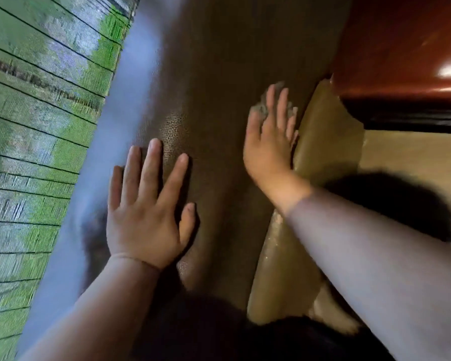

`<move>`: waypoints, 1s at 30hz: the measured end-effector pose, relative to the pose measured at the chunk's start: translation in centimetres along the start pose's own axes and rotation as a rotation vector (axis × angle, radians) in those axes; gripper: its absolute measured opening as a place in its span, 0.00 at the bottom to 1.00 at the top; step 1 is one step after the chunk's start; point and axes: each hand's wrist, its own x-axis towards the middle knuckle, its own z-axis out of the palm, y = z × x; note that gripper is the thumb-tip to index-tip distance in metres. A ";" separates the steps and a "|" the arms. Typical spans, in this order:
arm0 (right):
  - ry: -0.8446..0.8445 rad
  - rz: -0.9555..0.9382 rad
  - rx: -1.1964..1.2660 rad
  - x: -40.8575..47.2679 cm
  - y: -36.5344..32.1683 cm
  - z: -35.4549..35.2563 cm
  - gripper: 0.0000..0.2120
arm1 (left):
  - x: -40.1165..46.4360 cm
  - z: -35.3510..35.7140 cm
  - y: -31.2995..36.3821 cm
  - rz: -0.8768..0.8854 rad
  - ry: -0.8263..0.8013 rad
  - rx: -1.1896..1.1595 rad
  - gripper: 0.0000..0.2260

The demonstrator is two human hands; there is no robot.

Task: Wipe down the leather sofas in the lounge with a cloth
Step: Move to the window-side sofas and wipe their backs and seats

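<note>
Left hand [143, 217] lies flat, fingers [151, 162] spread; right hand [268, 142] reaches forward, fingers seemingly straight.

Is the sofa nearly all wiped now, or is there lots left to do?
Hard to say what's already done; no wiped patch stands out on the sofa. In hand: the right hand presses a grey cloth flat on the brown leather by the seam, while the left hand rests spread on it. Left: the lighter panel beside the cloth looks untouched, and most of the sofa is out of view.
</note>
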 end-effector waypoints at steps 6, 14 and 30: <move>-0.188 -0.255 -0.017 -14.4 -0.2 2.2 0.32 | -0.3 0.3 -0.1 0.015 0.031 0.018 0.33; -0.031 -0.228 0.001 -4.1 -3.6 0.9 0.32 | -0.4 0.6 -0.1 0.016 0.062 0.012 0.33; -0.044 -0.358 -0.012 -8.9 -0.6 2.1 0.31 | -0.6 0.5 0.1 -0.009 0.064 0.023 0.38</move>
